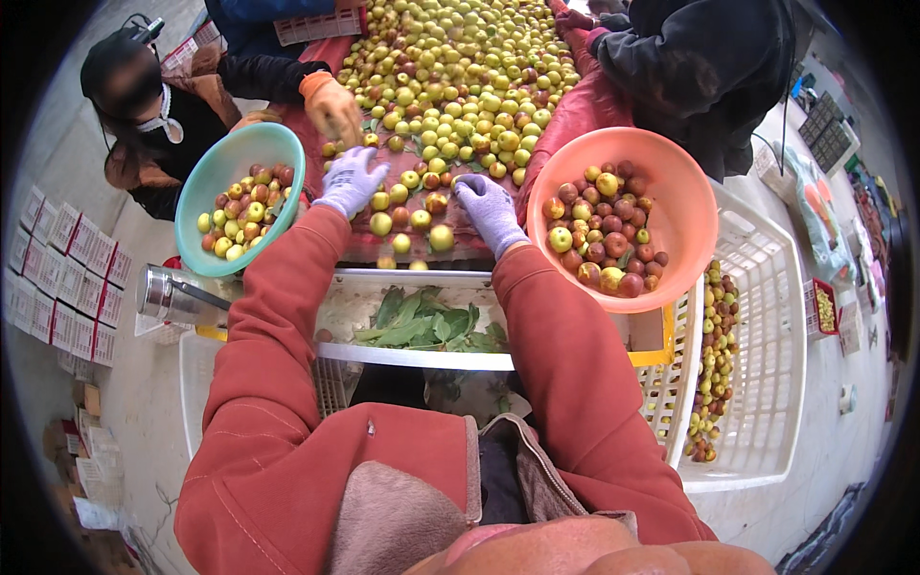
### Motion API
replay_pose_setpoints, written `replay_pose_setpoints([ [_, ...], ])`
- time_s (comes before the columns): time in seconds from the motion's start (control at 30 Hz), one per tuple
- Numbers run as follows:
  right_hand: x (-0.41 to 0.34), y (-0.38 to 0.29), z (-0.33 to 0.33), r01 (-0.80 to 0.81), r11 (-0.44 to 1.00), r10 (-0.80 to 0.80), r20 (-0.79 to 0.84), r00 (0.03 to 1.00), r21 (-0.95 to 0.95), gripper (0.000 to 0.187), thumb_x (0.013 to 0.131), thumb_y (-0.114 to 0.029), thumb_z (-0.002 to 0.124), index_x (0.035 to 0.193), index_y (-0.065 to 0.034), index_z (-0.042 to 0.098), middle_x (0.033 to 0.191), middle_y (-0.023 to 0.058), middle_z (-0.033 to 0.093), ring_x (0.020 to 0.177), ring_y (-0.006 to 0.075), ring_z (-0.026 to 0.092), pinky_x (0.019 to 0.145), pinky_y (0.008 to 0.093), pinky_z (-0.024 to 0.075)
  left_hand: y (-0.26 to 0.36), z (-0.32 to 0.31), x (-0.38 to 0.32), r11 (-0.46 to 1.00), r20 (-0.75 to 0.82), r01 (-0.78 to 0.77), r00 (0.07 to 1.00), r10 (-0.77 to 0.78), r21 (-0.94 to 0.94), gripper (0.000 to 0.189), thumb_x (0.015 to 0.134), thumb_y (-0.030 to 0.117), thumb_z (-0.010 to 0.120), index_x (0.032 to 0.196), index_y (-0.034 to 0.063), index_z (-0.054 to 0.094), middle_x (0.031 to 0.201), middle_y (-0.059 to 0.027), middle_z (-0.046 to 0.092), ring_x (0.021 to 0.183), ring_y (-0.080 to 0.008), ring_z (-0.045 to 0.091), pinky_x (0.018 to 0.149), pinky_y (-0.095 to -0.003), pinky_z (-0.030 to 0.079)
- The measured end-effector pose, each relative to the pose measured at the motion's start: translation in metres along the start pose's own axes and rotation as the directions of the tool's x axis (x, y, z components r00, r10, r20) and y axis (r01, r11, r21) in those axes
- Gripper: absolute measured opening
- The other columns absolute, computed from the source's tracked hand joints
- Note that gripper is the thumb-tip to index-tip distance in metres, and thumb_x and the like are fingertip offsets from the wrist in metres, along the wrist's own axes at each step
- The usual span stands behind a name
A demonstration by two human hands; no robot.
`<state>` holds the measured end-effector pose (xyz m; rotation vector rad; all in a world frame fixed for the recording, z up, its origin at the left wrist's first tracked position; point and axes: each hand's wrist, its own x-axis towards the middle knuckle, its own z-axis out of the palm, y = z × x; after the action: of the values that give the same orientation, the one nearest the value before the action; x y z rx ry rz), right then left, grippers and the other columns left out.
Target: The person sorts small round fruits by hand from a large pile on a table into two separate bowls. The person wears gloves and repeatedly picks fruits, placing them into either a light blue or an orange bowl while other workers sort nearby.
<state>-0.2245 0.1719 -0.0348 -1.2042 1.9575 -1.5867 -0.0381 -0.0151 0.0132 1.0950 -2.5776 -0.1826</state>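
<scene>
My left hand (pixel 352 181), in a pale purple knit glove, reaches over the near left part of a sloping table lined with red cloth (pixel 352 248). Its fingers are apart, and I see nothing in them. On the right, my right hand (pixel 491 210), gloved alike, has its fingers bent down at the edge of the loose fruit. Whether it grips one is hidden. Green and reddish jujubes (pixel 400 215) lie scattered between the hands. Several sit at the table's near edge, some blurred. A big heap of mostly green jujubes (pixel 460 86) covers the table farther off.
A turquoise bowl (pixel 188 215) and an orange bowl (pixel 693 208) flank my arms, both holding jujubes. Green leaves (pixel 431 323) lie in a metal-edged trough (pixel 417 356). A white crate (pixel 769 402) stands right. A co-worker's orange-gloved hand (pixel 332 108) is near my left hand; another person (pixel 690 65) stands right.
</scene>
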Motion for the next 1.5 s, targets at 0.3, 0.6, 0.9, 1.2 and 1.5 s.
replay_pose_setpoints([
  [0.3,0.001,0.001,-0.002,-0.085,0.970,0.101,0.059,0.993,-0.229,0.041,0.090,-0.038,0.058,0.115,-0.0051,0.062,0.116,0.0231,0.064,0.113,0.0382,0.059,0.096,0.0468,0.0465,0.001,0.018,-0.015,0.998,0.364,-0.070,0.929,0.061,0.011,0.068,0.090,0.050,0.060,0.136,0.0001,0.051,0.145,-0.0298,0.043,0.135,-0.0416,0.042,0.110,-0.0436,0.037],
  [0.6,0.000,-0.006,0.002,0.081,0.990,-0.038,0.327,0.944,-0.117,0.029,0.090,-0.032,0.063,0.107,-0.0109,0.071,0.094,0.0117,0.072,0.088,0.0240,0.070,0.081,0.0369,0.0521,0.020,0.012,-0.008,0.892,0.113,-0.137,0.972,0.204,-0.430,0.036,0.094,0.024,0.062,0.119,-0.0007,0.066,0.107,-0.0157,0.071,0.098,-0.0242,0.068,0.089,-0.0363,0.052],
  [0.9,0.005,-0.004,-0.001,-0.141,0.934,0.094,-0.155,0.983,-0.328,0.067,0.087,-0.036,0.064,0.141,-0.0034,0.044,0.141,0.0224,0.048,0.129,0.0381,0.048,0.109,0.0430,0.0393,0.053,0.036,-0.006,0.938,0.268,-0.333,0.899,0.347,-0.100,0.058,0.089,0.038,0.067,0.139,0.0106,0.054,0.139,-0.0228,0.052,0.127,-0.0323,0.053,0.107,-0.0388,0.041],
  [1.2,0.001,-0.003,0.002,0.016,0.971,0.069,0.343,0.937,-0.240,0.041,0.088,-0.040,0.061,0.108,-0.0055,0.069,0.102,0.0205,0.070,0.100,0.0348,0.067,0.091,0.0427,0.0498,0.042,0.036,0.012,0.756,-0.028,-0.163,0.982,0.189,-0.634,0.030,0.095,0.017,0.062,0.120,0.0015,0.067,0.117,-0.0110,0.070,0.107,-0.0181,0.066,0.095,-0.0307,0.050],
  [1.5,0.006,-0.002,-0.003,-0.102,0.919,-0.006,-0.272,0.962,-0.382,0.064,0.085,-0.033,0.065,0.141,-0.0078,0.045,0.147,0.0261,0.040,0.129,0.0431,0.046,0.108,0.0486,0.0375,0.058,0.055,0.052,0.969,0.029,-0.187,0.981,0.194,-0.162,0.071,0.087,0.054,0.061,0.142,0.0100,0.049,0.144,-0.0194,0.048,0.128,-0.0352,0.051,0.106,-0.0441,0.041],
])
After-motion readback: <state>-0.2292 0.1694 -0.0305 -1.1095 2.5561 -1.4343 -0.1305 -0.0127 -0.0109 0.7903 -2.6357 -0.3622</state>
